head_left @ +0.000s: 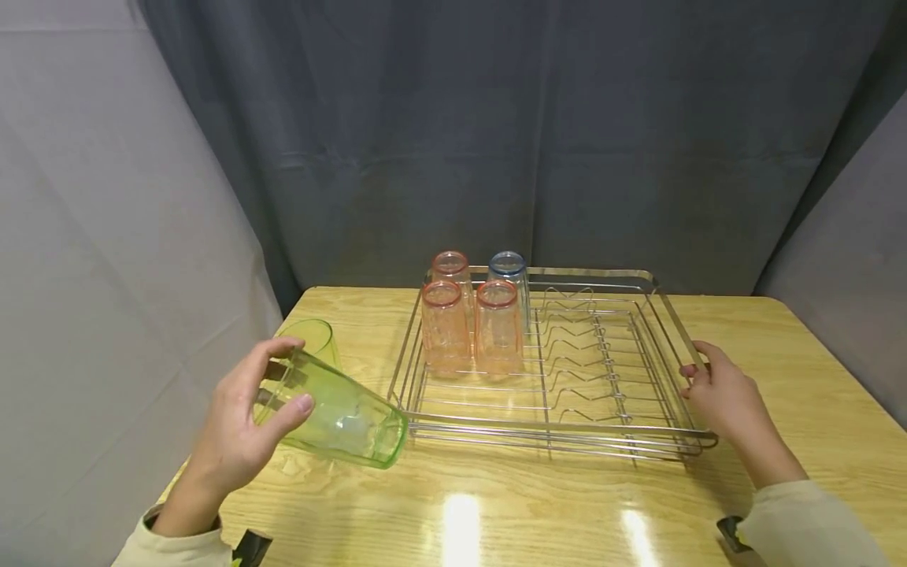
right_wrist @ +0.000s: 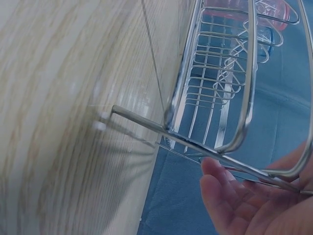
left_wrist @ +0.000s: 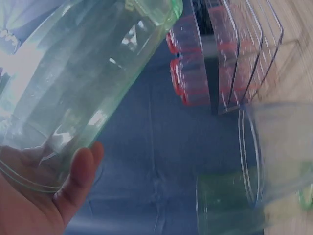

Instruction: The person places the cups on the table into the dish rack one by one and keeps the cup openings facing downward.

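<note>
My left hand [head_left: 237,417] grips a green drinking glass [head_left: 347,421], thumb on the near side and fingers round the back. The glass is tilted, its thick-bottomed end pointing right and down beside the wire dish rack [head_left: 588,429]. Behind that hand, a second green glass [head_left: 316,335] stands on the table, partly hidden. The left wrist view also shows a clear glass [left_wrist: 283,147] standing near it. At the rack's right side, my right hand [head_left: 730,398] holds the metal rim with curled fingers. In the right wrist view its fingertips [right_wrist: 212,166] are beside the rack's wire.
Three orange glasses [head_left: 498,339] and one blue-rimmed glass [head_left: 508,265] stand in the rack's left part. Wavy wire dividers [head_left: 577,362] fill its right part. A dark curtain [head_left: 453,142] hangs behind the wooden table [head_left: 538,512].
</note>
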The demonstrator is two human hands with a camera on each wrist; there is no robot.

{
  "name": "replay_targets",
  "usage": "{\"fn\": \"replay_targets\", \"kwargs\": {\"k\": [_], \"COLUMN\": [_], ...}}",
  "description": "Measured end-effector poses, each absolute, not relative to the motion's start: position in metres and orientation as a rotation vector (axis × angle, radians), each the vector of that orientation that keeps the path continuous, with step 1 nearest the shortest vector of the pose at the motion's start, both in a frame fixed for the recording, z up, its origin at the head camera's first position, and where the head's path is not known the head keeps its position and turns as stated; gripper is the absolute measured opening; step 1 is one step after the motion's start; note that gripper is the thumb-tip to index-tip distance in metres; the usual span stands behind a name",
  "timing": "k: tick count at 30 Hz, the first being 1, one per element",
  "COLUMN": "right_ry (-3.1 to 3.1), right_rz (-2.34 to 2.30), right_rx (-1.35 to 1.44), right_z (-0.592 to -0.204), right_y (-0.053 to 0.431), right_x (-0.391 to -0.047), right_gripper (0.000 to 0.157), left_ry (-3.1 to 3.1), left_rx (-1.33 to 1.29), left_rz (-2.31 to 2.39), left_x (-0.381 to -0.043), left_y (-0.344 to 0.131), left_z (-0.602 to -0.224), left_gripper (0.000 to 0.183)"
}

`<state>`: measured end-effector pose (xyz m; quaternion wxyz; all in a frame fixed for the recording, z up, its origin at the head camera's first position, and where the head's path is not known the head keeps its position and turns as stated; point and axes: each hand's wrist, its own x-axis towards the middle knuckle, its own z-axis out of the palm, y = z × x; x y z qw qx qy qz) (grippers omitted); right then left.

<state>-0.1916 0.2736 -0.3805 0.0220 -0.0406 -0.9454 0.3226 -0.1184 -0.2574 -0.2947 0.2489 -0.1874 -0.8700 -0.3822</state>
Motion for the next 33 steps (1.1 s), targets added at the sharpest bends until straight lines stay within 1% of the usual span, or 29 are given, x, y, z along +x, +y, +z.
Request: {"fn": "replay_targets", "kwargs": {"k": [8,15,33], "right_ry": [-2.939,-2.942,-2.949], "right_rz": [0.982,0.971,1.020], "right_rx": [-0.121,-0.128,-0.149], "right_z": [-0.378,-0.376,-0.379], "right_y": [0.271,0.270,0.273], "right_x": [-0.193,-0.192,-0.190], "right_gripper": [0.054,0.054,0.055], "left_ry": [-2.287,-2.273,-2.047], "left_rx": [-0.615,-0.603,-0.626], "left_rz": [-1.114,-1.139,-1.463], "left_x": [-0.129,-0.135,-0.148], "left_y": [-0.237,-0.225,-0.186], "left_z": [-0.299,-0.293,-0.293], "left_gripper": [0.055,0.056,0.054]}}
